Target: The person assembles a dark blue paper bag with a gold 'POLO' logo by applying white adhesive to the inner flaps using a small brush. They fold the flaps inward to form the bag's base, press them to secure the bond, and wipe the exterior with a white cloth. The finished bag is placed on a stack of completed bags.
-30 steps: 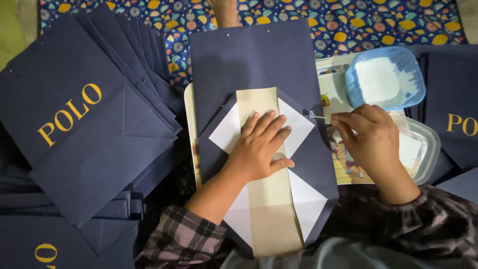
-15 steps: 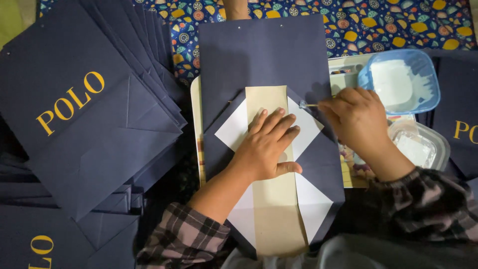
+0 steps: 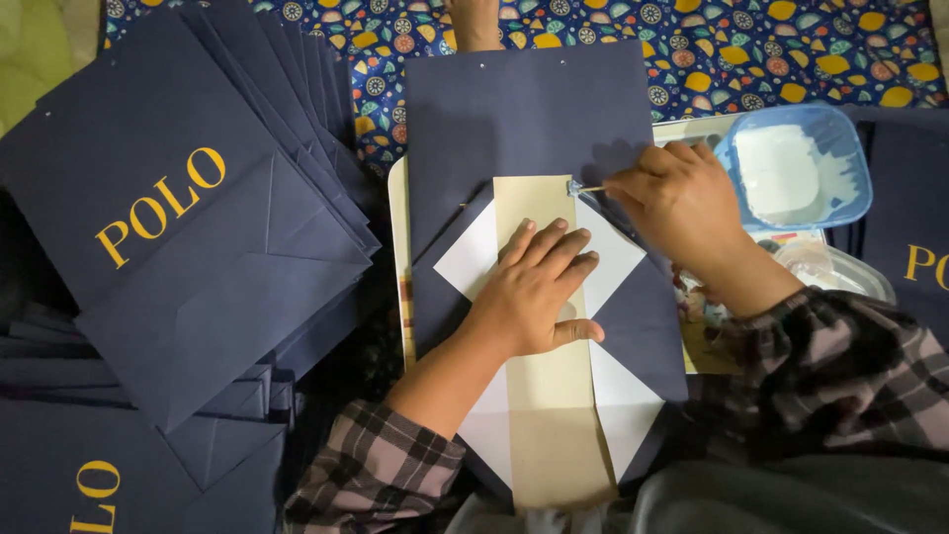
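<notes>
While the left hand (image 3: 539, 292) lies flat, fingers spread and palm down, on the tan cardboard strip (image 3: 549, 396) that runs lengthwise down the middle of the unfolded navy paper bag blank (image 3: 529, 109), the right hand (image 3: 682, 203) pinches a thin stick applicator (image 3: 585, 188) between thumb and fingertips. The applicator points leftward, and its tip sits at the upper right corner of the strip, just above the left hand's fingertips. The strip's long axis runs from the far edge toward the person's body, so its free length lies below and to the left of the right hand. A pale blue plastic tub of white paste (image 3: 796, 168) stands just to the right of the right hand, nearer to it than to the left. A fanned stack of finished navy bags (image 3: 198, 247) lies well apart on the left.
</notes>
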